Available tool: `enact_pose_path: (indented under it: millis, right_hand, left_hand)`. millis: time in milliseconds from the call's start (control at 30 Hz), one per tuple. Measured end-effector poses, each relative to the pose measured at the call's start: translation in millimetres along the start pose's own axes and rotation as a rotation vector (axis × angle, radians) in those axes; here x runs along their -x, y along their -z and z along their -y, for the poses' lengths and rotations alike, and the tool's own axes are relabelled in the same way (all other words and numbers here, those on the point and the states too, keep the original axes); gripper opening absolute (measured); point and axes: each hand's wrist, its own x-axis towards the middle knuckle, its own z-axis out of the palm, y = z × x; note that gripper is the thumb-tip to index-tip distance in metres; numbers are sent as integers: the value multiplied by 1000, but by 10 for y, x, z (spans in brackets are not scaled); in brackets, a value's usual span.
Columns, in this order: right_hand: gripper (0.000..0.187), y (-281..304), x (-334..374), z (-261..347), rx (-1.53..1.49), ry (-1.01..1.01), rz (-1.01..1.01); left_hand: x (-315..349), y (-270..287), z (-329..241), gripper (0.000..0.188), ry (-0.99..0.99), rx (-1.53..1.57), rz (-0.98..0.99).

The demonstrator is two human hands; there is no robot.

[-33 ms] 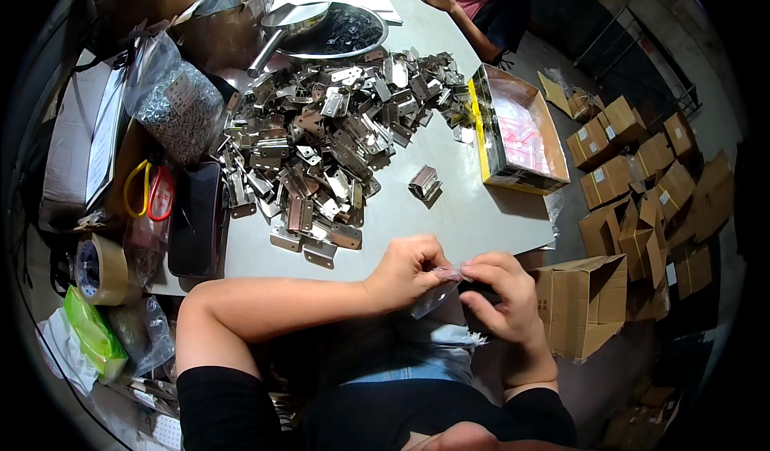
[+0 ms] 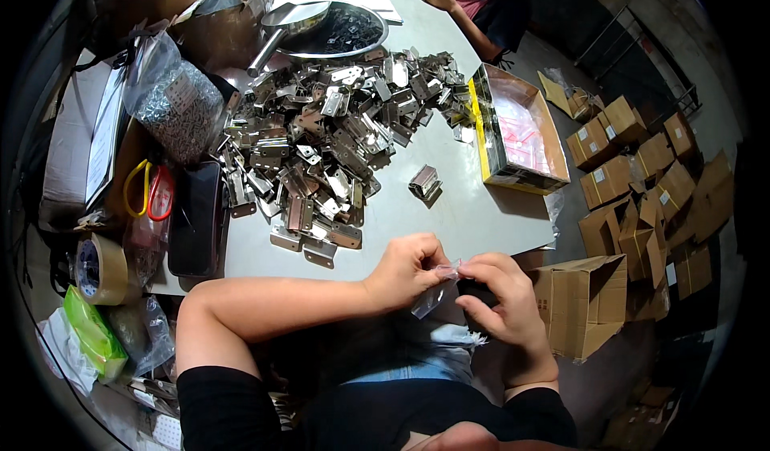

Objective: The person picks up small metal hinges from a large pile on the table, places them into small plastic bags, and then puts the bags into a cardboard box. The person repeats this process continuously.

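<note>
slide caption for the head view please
Left fingers pinch a clear plastic bag as right fingers touch it, before a table heaped with metal brackets.

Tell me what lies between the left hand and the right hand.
In the head view, a clear plastic bag lies there: the left hand pinches it, and the right hand is at its upper edge.

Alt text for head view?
A person's left hand pinches a small clear plastic bag at a grey table, right hand at the bag's edge. Beyond lies a heap of metal brackets, with a small bracket cluster apart and an open box of clear packets to the right.
</note>
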Motion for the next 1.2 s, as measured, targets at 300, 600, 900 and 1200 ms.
enact_pose_path:
  millis: [300,600,900,1200]
  right_hand:
    - [39,94,-16,126,101,-135,159]
    - [46,137,-84,-2,167,41,505]
    - [42,-146,-1081,-736,-32,-249,-29]
    - [31,-522,-1080,-673,-34,-109,63]
  left_hand:
    - [20,-34,-19,27,-164,-119,8]
    - [-4,-102,-57,56,-434,-288,-9]
    - [39,-71,-61,36,-267,-190,309]
    - [92,-76,-52,38,-215,-181,408]
